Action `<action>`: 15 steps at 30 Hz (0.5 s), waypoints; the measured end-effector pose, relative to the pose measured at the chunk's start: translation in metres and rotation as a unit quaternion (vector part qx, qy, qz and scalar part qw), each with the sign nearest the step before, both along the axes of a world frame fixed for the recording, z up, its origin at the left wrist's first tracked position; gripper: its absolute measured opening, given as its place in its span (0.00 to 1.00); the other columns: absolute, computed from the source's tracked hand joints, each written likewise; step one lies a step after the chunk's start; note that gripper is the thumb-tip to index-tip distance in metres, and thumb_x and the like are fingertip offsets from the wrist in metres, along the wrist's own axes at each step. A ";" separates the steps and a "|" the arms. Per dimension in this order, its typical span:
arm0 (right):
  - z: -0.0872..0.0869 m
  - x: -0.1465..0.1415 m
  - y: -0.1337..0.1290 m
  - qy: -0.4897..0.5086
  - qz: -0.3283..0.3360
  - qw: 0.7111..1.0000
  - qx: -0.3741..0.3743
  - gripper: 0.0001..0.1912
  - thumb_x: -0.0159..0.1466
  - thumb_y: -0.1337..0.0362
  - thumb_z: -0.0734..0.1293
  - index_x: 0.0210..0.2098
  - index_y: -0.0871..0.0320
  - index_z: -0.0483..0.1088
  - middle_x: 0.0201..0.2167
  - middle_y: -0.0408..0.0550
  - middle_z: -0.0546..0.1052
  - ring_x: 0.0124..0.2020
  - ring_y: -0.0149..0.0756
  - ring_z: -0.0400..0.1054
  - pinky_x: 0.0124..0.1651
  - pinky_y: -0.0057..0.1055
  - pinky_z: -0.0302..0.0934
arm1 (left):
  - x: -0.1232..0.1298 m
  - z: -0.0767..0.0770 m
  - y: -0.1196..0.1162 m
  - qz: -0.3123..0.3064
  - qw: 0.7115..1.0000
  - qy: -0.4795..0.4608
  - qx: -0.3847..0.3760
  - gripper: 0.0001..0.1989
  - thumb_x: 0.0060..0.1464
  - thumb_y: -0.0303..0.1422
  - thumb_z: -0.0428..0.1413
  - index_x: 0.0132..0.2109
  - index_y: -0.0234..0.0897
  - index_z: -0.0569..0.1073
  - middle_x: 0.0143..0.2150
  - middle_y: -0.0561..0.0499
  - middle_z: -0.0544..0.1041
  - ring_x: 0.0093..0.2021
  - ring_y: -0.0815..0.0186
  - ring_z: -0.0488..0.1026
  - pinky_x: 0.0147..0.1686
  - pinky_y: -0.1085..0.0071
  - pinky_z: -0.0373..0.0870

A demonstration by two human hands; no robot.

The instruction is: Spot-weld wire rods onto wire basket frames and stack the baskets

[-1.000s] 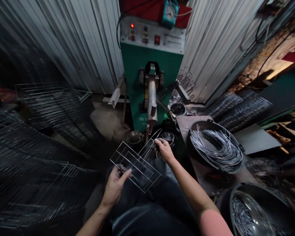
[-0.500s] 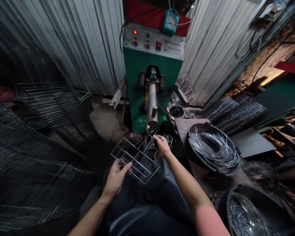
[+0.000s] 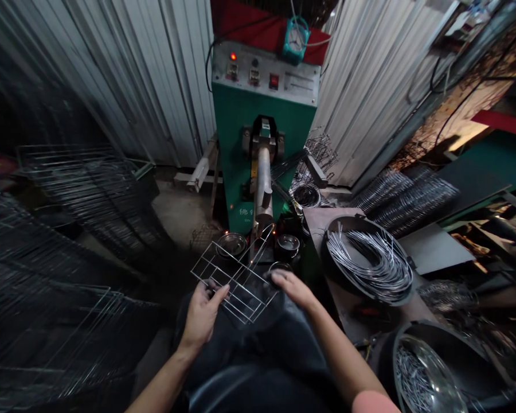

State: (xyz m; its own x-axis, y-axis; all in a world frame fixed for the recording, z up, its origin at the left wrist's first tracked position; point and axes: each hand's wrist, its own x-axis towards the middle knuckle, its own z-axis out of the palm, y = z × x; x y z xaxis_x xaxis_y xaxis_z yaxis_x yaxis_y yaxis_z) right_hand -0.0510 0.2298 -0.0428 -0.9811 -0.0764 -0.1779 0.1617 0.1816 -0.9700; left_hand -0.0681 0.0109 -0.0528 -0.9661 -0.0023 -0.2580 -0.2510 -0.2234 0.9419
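A small wire grid rack point(image 3: 234, 280) of thin bright rods lies tilted below the machine's electrode. My left hand point(image 3: 204, 310) grips its near left edge, the thumb on top and the fingers underneath. At the right edge, near the corner, is my right hand point(image 3: 294, 289) with its darkened fingertips bunched against the rods; their exact hold is partly hidden. A bent wire loop point(image 3: 264, 238) reaches from the rack up to the electrode tip point(image 3: 264, 215). Tiny orange sparks show around the tip.
The green welding machine point(image 3: 236, 132) stands ahead with a lit red lamp. Metal bowls point(image 3: 231, 245) sit below it. On the right are a pan of bent wires point(image 3: 374, 264) and a bowl of short metal pieces point(image 3: 421, 373). Stacked wire racks point(image 3: 90, 189) fill the left.
My right hand has let go of the wire loop near the electrode and moved down to the rack's right edge. Sparks have appeared. My left hand keeps its hold.
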 end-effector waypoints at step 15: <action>-0.005 0.013 -0.022 0.074 -0.013 0.991 0.113 0.18 0.64 0.53 0.56 0.31 0.59 0.71 0.26 0.44 0.70 0.30 0.33 0.63 0.34 0.26 0.56 | -0.002 0.003 0.002 0.053 0.998 0.014 -0.006 0.23 0.34 0.40 0.65 0.34 0.37 0.63 0.23 0.59 0.68 0.23 0.71 0.67 0.26 0.75 0.63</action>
State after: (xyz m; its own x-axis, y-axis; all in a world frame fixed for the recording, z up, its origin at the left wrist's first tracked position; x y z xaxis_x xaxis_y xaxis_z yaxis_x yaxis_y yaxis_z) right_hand -0.0380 0.2077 -0.0482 -0.9988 -0.0263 -0.0414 0.0277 0.3945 -0.9185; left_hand -0.0696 0.0130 -0.0495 -0.9670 -0.1086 -0.2306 -0.2002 -0.2360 0.9509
